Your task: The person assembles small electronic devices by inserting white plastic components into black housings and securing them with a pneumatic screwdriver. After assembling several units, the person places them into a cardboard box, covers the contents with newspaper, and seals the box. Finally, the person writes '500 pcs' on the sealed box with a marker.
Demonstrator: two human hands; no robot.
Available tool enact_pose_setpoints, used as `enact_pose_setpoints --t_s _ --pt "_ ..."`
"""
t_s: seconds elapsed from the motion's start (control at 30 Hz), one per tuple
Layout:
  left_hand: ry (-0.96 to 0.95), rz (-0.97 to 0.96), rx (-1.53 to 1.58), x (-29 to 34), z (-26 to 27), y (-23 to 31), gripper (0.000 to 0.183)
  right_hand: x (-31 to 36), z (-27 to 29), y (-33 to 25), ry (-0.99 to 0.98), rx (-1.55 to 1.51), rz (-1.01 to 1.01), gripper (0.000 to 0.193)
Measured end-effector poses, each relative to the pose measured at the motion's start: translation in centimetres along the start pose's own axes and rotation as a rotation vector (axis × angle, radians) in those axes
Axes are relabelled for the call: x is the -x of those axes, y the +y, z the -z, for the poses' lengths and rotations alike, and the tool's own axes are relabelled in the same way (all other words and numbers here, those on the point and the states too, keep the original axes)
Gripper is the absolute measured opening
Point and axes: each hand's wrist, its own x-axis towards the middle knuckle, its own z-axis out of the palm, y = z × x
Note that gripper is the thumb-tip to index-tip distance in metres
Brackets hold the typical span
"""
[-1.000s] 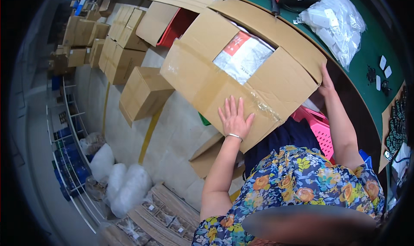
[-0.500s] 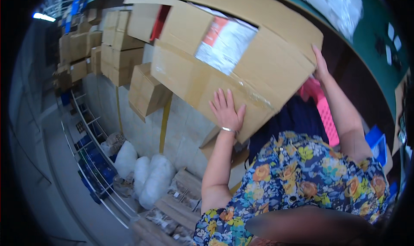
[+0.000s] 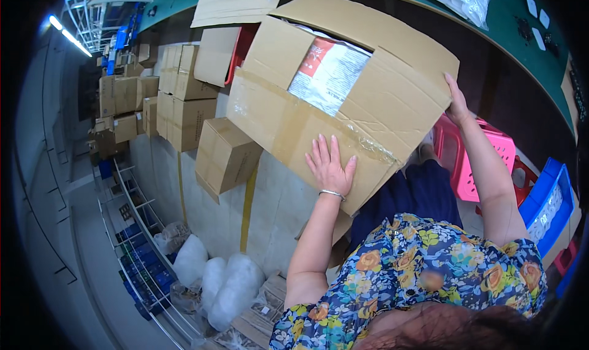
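A large cardboard box is tilted in front of me, its top flaps partly folded over. Through the gap between the flaps shows a white and red printed plastic package. My left hand, with a bracelet at the wrist, lies flat on the near taped side, fingers spread. At the box's right corner my right hand grips the edge; some of its fingers are hidden behind the cardboard.
A pink plastic stool and a blue bin stand at my right. Along the far side runs a green-topped table with clear plastic bags. Stacked cartons, a single carton and wrapped white bundles are on the left.
My view has shifted, so the box sits slightly lower and farther right in it, and more of the stool and bin shows. Both hands keep their places on the box.
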Motion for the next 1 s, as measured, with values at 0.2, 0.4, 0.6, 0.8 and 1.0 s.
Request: enact_pose_setpoints --t_s 0.2,0.4,0.6,0.8,1.0 --pt "-0.033 -0.057 -0.006 0.6 1.6 -1.8 0.071 3.9 0.0 1.7 0.023 -0.013 -0.077 0.055" --pt "-0.062 -0.157 -0.019 3.3 1.9 -6.0 0.072 9.5 -0.1 6.0 0.086 0.043 -0.053 0.055" --pt "-0.066 -0.177 -0.014 2.8 1.9 -6.5 0.07 11.1 -0.3 6.7 0.014 0.195 0.029 0.058" --pt "-0.049 -0.177 -0.022 2.4 1.2 -7.0 0.069 10.0 0.6 8.2 0.018 0.281 0.121 0.056" --pt "-0.063 -0.175 -0.026 2.5 1.1 -7.2 0.069 9.9 1.6 8.9 0.022 0.452 0.177 0.056"
